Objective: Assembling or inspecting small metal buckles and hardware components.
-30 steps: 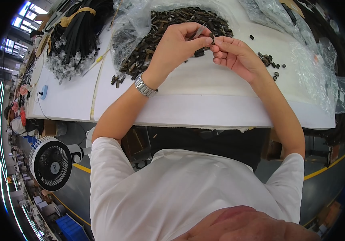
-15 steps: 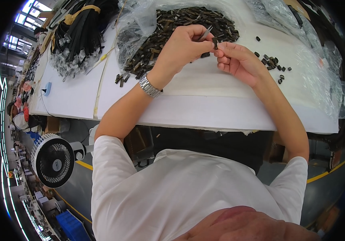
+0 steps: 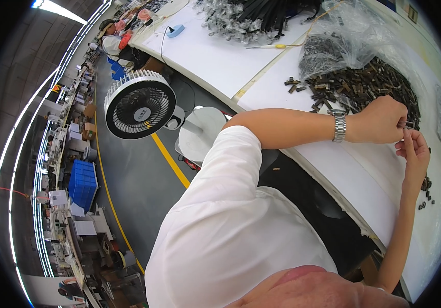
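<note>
The left arm bends at the elbow, and its forearm lies almost flat from side to side, reaching over the front edge of the desk [image 3: 328,169]. A silver watch [image 3: 339,126] sits on that wrist. The left hand [image 3: 379,122] has its back turned up, and its fingers are curled in. Its grip is closed around a thin metal tool [image 3: 409,123], and just a bit of the tool pokes out past the fingers.

The right arm bends low down, and its forearm points up to the left hand. The right hand [image 3: 414,150] has its thumb and first finger reaching up, with the other fingers folded. Its fingertips meet the left hand's fingertips. The spot is too small and hidden, so I cannot tell if the right grip has anything in it.

The small dark pieces [image 3: 385,77] lie in a big heap on the desk, just past the left hand. A clear plastic bag [image 3: 354,51] covers part of the heap. A few loose pieces lie to the left of it. Some little black bits [image 3: 427,194] lie near the right wrist.

A bunch of black strips [image 3: 266,13] lies farther up the desk. A white fan [image 3: 141,105] with a black front stands beside the desk, on the left.
</note>
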A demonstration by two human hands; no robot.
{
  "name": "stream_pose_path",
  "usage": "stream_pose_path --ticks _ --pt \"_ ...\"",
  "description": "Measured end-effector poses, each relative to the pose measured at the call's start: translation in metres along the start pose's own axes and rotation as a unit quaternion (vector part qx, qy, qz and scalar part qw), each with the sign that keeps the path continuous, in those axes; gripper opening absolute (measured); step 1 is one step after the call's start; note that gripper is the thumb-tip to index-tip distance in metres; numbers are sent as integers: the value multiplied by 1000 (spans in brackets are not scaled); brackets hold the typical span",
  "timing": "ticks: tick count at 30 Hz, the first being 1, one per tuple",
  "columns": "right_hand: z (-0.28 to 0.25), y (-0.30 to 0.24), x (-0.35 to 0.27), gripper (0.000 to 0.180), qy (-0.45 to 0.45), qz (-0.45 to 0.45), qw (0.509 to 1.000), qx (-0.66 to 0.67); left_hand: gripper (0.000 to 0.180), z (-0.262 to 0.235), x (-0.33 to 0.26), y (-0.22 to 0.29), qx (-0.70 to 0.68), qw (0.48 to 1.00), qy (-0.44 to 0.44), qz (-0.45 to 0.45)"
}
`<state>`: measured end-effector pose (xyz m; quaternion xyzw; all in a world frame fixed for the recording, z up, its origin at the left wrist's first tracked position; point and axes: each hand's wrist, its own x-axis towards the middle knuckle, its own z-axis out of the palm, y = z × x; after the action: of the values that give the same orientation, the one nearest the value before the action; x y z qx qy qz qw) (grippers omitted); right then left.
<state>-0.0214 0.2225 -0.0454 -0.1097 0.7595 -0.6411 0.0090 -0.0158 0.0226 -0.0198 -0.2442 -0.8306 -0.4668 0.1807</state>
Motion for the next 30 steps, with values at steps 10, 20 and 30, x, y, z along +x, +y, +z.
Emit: stream_pose_path --ticks 10,20,30 --pt "-19 23 11 24 -1 -11 999 -30 16 6 6 -4 31 999 -7 18" --pt "8 -11 -7 25 -20 53 990 130 9 -5 2 -7 96 983 23 153" --pt "1 -12 -9 30 -81 150 933 317 8 -7 -1 12 194 965 -15 173"
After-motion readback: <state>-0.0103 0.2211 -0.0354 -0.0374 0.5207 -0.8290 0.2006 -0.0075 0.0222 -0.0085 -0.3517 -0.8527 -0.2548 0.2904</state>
